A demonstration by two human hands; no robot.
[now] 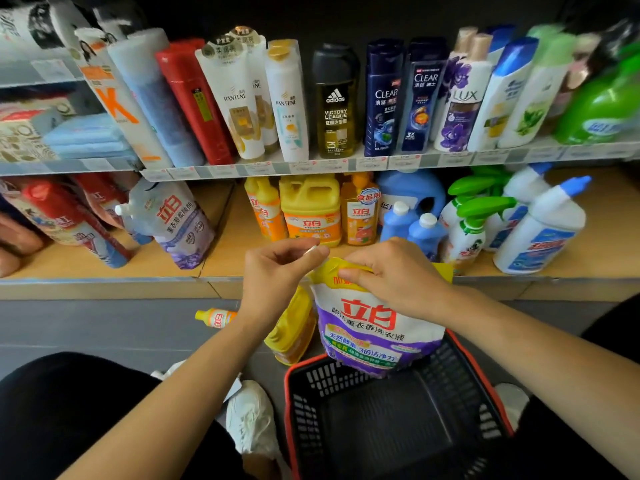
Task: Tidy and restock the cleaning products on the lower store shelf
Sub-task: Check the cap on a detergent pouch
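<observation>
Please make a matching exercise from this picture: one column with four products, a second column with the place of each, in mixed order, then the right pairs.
1 purple pouch
2 small orange bottle
3 black adidas bottle
4 green-trigger spray bottle

A lying on the floor
B standing on the upper shelf
C on the lower shelf, at the right
D gripped at its top by the right hand

Pairs: 1-D, 2-A, 3-B, 4-C.

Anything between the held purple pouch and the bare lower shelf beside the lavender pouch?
Nothing visible. Left hand and right hand hold the purple pouch before the shelf board, bare beside the lavender pouch.
</observation>
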